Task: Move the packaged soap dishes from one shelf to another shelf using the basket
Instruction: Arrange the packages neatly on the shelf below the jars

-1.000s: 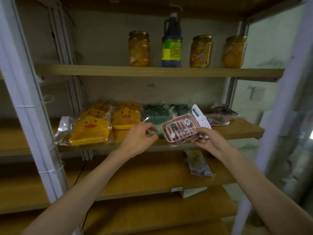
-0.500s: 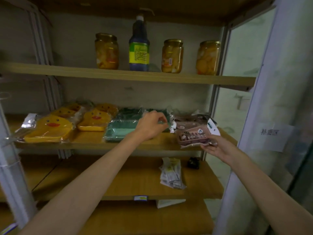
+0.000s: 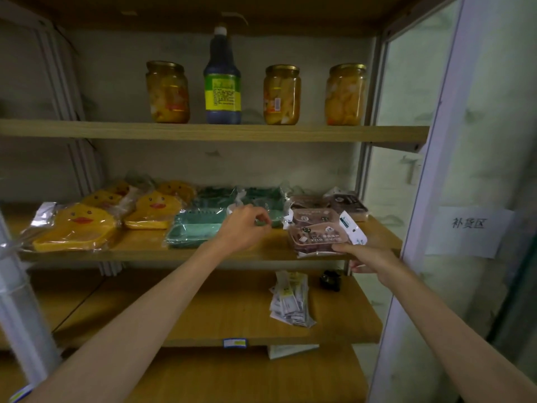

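Right hand: the right hand (image 3: 367, 261) holds the near edge of a brown packaged soap dish (image 3: 318, 237), thumb on top, the other fingers hidden beneath it.
What has changed: a second ago that packet was lifted clear in front of the middle shelf (image 3: 255, 251); now it lies down on the right end of that shelf, on or against another brown packet just behind it.
Left hand: the left hand (image 3: 245, 228) hangs over the green soap dishes (image 3: 197, 231) with fingers curled. It seems to pinch a bit of wrapper, but I cannot tell for sure.
Other stock: yellow duck dishes (image 3: 75, 228) fill the left of the shelf; jars (image 3: 168, 91) and a dark bottle (image 3: 222, 80) stand on the shelf above.
Basket: none in view.
Meaning for the task: the brown packet looks delivered to its row; I judge letting go is next.
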Demonstrator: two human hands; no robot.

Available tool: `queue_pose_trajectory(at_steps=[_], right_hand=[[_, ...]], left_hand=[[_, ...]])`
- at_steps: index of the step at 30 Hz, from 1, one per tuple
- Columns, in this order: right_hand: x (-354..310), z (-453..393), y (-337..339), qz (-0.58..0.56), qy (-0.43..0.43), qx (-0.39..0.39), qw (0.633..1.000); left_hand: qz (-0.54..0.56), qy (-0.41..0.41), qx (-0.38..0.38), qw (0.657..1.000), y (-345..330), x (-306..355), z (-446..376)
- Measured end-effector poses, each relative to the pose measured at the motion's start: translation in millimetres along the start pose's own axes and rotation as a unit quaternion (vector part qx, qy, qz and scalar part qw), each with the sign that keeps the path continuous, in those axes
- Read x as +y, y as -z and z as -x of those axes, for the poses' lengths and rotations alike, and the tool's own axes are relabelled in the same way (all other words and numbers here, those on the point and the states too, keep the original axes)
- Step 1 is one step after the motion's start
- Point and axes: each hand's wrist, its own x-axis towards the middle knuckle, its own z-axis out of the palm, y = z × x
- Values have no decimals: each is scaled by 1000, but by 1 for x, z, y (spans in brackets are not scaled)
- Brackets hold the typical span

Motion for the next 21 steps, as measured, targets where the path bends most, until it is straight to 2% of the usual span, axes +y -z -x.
queue_pose_trajectory(at_steps=[8,12,16,21], right_hand=[[7,-1,-4,-26,8,30,999],[8,0,-4,-61,-14,18,998],[7,0,-6,-168,-41,-7,985],[2,0,-2,-286,-43,14,957]], left_hand=[[3,15,-8,1000,-10,-6,-2],[7,14,-6,1000,-14,-7,-3],[11,18,-5,1000,-18,-1,-5],[24,16,-16,999,-28,15,-4]])
